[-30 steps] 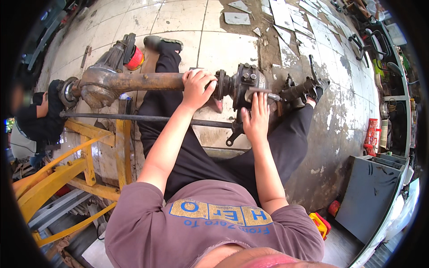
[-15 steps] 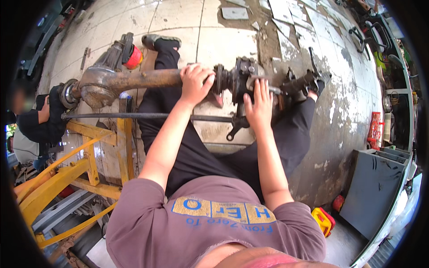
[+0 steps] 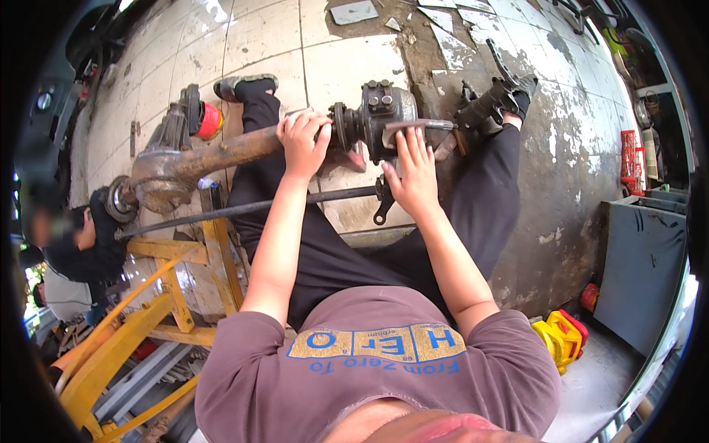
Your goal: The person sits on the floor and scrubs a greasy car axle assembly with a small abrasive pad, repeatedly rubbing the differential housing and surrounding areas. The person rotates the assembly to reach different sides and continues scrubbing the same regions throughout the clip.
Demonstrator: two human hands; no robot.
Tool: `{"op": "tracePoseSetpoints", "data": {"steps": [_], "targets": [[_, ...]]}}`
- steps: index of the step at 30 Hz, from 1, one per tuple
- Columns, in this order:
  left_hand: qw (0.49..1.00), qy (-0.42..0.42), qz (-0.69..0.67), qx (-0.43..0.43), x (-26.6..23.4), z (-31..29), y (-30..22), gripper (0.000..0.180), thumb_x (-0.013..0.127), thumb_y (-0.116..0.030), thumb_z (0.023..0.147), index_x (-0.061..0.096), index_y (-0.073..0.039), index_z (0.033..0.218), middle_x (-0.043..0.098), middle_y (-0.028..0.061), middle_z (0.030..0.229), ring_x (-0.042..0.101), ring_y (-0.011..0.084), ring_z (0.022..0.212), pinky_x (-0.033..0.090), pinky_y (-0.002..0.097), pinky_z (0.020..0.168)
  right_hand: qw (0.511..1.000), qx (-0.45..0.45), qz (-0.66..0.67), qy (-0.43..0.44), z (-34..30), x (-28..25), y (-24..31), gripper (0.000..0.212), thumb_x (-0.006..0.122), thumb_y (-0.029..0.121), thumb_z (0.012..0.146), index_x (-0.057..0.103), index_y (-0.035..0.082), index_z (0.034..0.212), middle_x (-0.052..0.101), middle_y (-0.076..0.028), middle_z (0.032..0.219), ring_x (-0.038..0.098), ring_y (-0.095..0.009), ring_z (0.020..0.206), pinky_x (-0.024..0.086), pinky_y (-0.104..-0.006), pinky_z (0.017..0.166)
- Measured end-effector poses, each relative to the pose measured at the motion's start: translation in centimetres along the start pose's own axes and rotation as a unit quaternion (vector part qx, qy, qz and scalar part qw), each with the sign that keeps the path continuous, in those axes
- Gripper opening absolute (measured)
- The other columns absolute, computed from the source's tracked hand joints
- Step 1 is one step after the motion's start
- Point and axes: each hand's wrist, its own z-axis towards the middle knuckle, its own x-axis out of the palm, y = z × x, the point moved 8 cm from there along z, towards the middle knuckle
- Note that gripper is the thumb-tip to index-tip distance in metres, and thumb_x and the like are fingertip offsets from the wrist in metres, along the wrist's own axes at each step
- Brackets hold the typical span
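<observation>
A rusty axle housing with a bulging middle lies across in front of my legs. My left hand is closed over its tube, just left of a flanged collar. At the tube's right end sits a dark, greasy hub assembly with a bolted block on its upper side. A flat metal plate and a protruding shaft show at the hub's near side. My right hand lies against this plate with fingers stretched out. Below runs a long dark rod, ending in an eyed bracket beside my right wrist.
A yellow frame stands at the left, under the axle. Another person's hand is near the axle's left end. A dark strut-like part lies by my right foot. A grey cabinet and a yellow-red object are at right.
The hub has turned, so its bolted block now faces more upward. My right hand stays against it with the fingers still extended; my left hand keeps its place on the tube.
</observation>
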Motion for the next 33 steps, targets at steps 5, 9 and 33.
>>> {"op": "tracePoseSetpoints", "data": {"steps": [5, 9, 33], "targets": [[1.000, -0.006, -0.008, -0.004, -0.2, -0.2, 0.1, 0.017, 0.072, -0.033, 0.105, 0.084, -0.021, 0.104, 0.079, -0.0034, 0.116, 0.067, 0.0225, 0.126, 0.036, 0.0481, 0.117, 0.999, -0.004, -0.001, -0.032, 3.5, -0.4, -0.6, 0.076, 0.073, 0.040, 0.109, 0.048, 0.006, 0.173, 0.045, -0.021, 0.180, 0.038, -0.041, 0.170, 0.036, -0.0686, 0.131], [1.000, 0.004, 0.010, -0.001, -0.2, 0.4, -0.4, 0.018, 0.071, -0.033, 0.105, 0.084, -0.021, 0.104, 0.079, -0.0029, 0.116, 0.067, 0.0229, 0.126, 0.036, 0.0475, 0.115, 1.000, 0.002, 0.010, -0.022, 1.7, -0.5, -0.2, 0.082, 0.076, 0.039, 0.107, 0.045, 0.003, 0.174, 0.042, -0.022, 0.182, 0.036, -0.043, 0.171, 0.036, -0.0676, 0.131], [1.000, -0.006, 0.012, -0.002, -0.3, 0.2, 0.1, 0.017, 0.071, -0.031, 0.104, 0.083, -0.019, 0.103, 0.080, -0.0013, 0.116, 0.068, 0.0238, 0.125, 0.037, 0.0482, 0.117, 0.999, 0.011, 0.045, 0.004, 0.8, 0.8, -1.2, 0.086, 0.071, 0.041, 0.111, 0.036, -0.001, 0.178, 0.030, -0.026, 0.187, 0.024, -0.044, 0.176, 0.027, -0.0687, 0.136]]}}
